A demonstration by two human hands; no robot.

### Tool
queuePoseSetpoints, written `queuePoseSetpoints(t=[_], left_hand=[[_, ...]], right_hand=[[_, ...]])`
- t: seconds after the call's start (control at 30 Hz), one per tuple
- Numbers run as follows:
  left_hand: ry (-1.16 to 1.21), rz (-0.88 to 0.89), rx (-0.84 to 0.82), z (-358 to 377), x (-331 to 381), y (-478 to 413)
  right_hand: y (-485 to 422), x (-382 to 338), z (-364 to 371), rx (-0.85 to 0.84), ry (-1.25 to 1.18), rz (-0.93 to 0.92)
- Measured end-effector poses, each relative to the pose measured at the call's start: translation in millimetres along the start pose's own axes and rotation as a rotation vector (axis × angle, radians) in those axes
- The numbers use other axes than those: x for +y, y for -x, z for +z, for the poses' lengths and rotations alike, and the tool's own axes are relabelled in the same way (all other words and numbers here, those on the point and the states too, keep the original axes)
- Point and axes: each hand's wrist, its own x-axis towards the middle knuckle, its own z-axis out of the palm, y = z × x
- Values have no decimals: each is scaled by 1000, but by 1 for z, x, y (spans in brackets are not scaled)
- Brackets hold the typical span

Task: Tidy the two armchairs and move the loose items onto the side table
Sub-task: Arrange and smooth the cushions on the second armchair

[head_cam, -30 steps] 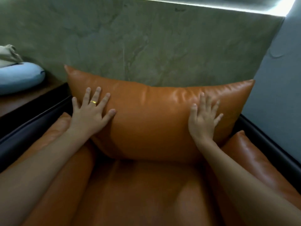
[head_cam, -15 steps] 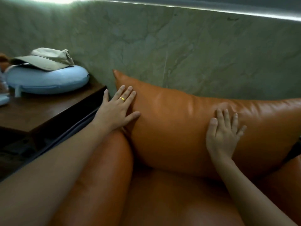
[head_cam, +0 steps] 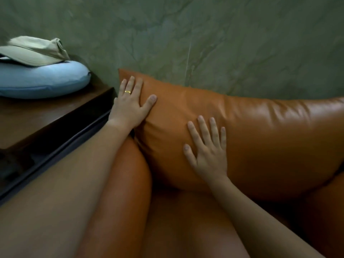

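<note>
The right hand [head_cam: 208, 151] has slid leftward across the orange leather cushion [head_cam: 270, 136] since half a second ago and now lies much closer to the left hand [head_cam: 130, 107]. The left hand has crept up towards the cushion's upper left corner. The view has dipped a little too, so the light strip along the top of the wall [head_cam: 204, 34] is out of sight.

Both hands lie flat with nothing gripped. The left hand's fingers [head_cam: 138, 84] are straight and only slightly parted, pressed on the cushion's upper left corner, with the thumb splayed out to the right over the leather. A gold ring [head_cam: 127, 92] sits on one finger. The right hand spreads its fingers wider, palm down on the cushion's front face, lower than the left hand and to its right.

The cushion stands against the green marbled wall at the back of the armchair [head_cam: 186, 229], its lower edge meeting the seat, and it runs off the right edge of the view. Most of its length lies to the right of both hands.

To the left, just beside the armchair, is the dark wooden bench [head_cam: 46, 120]. A light blue neck pillow [head_cam: 42, 81] lies on it, and a beige cap [head_cam: 35, 53] rests on top of the pillow.
</note>
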Motion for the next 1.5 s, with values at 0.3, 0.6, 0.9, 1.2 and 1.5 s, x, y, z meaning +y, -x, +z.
queuePoseSetpoints(t=[0.3, 0.6, 0.9, 1.2, 1.5], left_hand=[[-239, 414, -31, 40, 89, 135], [171, -192, 198, 130, 147, 172], [110, -194, 347, 154, 149, 141], [127, -119, -124, 71, 132, 198], [-123, -258, -624, 31, 121, 432]], right_hand=[[78, 70, -48, -138, -37, 427], [102, 155, -38, 79, -154, 710], [73, 168, 15, 266, 13, 753], [106, 136, -81, -254, -334, 841], [271, 11, -152, -997, -284, 609]])
